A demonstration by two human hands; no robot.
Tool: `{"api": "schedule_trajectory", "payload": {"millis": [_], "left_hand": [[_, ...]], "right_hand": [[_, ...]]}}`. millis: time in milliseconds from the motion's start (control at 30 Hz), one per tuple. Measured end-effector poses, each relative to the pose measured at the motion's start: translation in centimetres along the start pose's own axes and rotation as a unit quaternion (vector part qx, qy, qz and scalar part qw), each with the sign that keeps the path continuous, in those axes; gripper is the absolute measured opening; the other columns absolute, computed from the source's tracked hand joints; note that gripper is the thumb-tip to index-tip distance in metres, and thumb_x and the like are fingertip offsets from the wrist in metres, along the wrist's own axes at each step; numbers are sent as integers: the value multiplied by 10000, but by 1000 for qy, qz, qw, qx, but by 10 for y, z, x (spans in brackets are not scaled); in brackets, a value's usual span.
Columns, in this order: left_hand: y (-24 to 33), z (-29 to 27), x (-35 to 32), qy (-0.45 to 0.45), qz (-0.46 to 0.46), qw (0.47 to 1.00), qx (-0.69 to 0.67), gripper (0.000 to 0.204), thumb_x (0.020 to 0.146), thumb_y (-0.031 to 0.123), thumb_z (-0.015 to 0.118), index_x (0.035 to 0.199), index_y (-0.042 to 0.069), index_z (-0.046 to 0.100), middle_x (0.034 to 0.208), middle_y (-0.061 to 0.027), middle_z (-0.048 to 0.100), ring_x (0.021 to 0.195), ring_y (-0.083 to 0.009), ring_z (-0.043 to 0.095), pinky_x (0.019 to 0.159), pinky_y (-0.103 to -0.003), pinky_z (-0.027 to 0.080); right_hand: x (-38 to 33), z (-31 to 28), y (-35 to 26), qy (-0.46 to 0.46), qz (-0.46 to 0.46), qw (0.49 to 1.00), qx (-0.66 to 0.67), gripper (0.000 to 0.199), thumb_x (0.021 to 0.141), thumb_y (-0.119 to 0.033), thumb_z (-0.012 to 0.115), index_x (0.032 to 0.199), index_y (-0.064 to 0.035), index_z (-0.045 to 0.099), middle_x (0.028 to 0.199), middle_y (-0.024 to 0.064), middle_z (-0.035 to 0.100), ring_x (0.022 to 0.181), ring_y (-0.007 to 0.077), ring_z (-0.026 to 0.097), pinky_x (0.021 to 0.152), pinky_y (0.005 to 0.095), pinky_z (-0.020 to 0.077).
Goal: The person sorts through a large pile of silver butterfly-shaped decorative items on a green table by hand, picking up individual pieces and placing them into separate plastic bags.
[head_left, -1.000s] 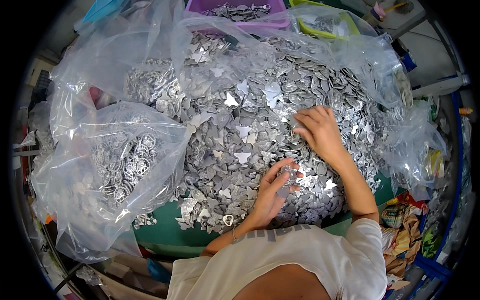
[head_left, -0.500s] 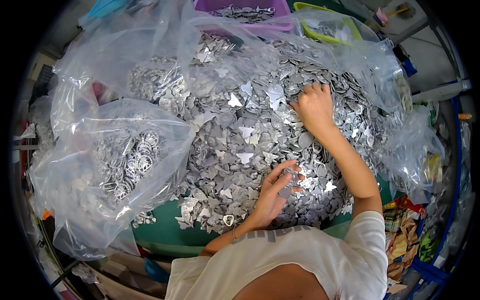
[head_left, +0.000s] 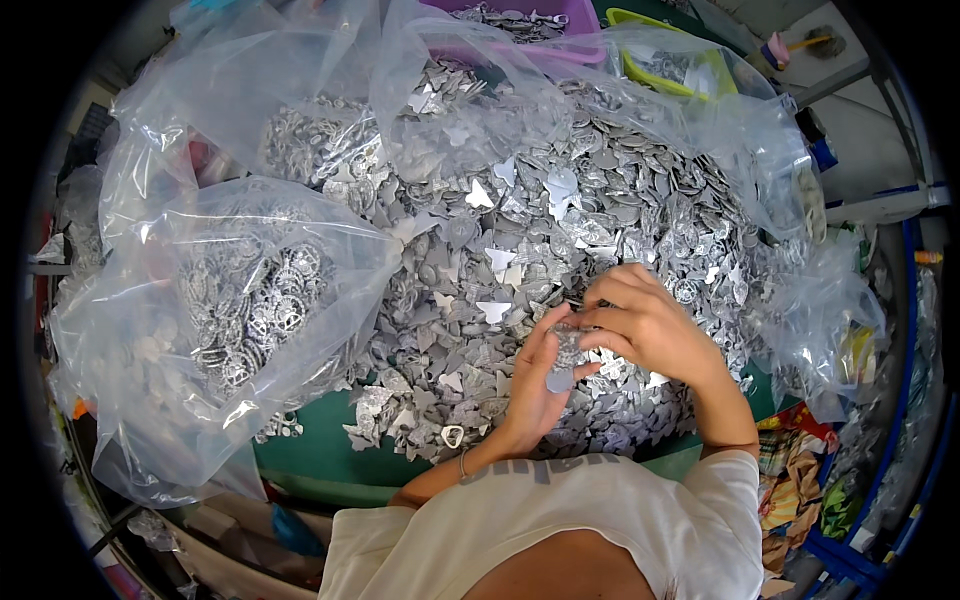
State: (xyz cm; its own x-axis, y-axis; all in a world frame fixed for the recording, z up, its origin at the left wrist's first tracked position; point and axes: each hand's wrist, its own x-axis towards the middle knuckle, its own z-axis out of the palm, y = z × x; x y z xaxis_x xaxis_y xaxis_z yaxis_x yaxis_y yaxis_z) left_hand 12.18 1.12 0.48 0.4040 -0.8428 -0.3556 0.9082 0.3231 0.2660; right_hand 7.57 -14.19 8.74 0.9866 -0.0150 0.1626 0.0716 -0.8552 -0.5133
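Note:
A wide heap of flat silver-grey metal pieces (head_left: 455, 345), some round and some winged in shape, spreads before me. Low over its near part, my left hand (head_left: 535, 395) is closed around a few metal pieces (head_left: 562, 362), one a smooth round disc at the bottom. My right hand (head_left: 645, 322) has its fingers bent in against the left hand's fingertips. A thin piece edge shows between the two hands, though the right fingers partly hide it. A pale open-centred ring piece (head_left: 453, 436) lies at the heap's near edge.
Clear plastic sheeting (head_left: 130, 330) surrounds the heap, with ring-shaped metal pieces (head_left: 265, 310) under it at left. A purple bin (head_left: 590, 35) and a yellow-green bin (head_left: 630, 65) stand at the back. The green tabletop (head_left: 320, 450) shows in front. Crumpled packaging (head_left: 790, 480) lies at right.
My right hand has come from the far right of the heap back toward me, down to my left hand. The left hand stays nearly in place with its pieces.

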Motion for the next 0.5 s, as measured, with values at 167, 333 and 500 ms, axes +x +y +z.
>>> {"api": "schedule_trajectory", "payload": {"millis": [167,333,500], "left_hand": [[-6,-14,-2,-80,-54,994,41,303,909,288,475,1141,94,485,1085,-95,485,1025,-262,522,777,-378,512],[-5,-15,-4,-124,-108,985,-56,248,879,292,534,1038,105,502,992,-80,470,1048,-286,500,770,-374,516],[-2,-10,-5,-126,-110,986,4,285,857,293,563,1077,123,501,998,-75,481,1069,-278,493,759,-353,511]], "right_hand": [[35,13,70,204,168,964,17,149,757,-175,639,746,-26,645,829,76,566,821,254,513,742,353,383],[64,49,104,186,216,920,-267,220,729,-244,675,764,-27,664,886,71,562,898,250,474,754,381,339],[62,50,108,241,256,922,-164,216,678,-230,722,735,-31,661,891,60,564,913,239,469,780,386,289]]}}
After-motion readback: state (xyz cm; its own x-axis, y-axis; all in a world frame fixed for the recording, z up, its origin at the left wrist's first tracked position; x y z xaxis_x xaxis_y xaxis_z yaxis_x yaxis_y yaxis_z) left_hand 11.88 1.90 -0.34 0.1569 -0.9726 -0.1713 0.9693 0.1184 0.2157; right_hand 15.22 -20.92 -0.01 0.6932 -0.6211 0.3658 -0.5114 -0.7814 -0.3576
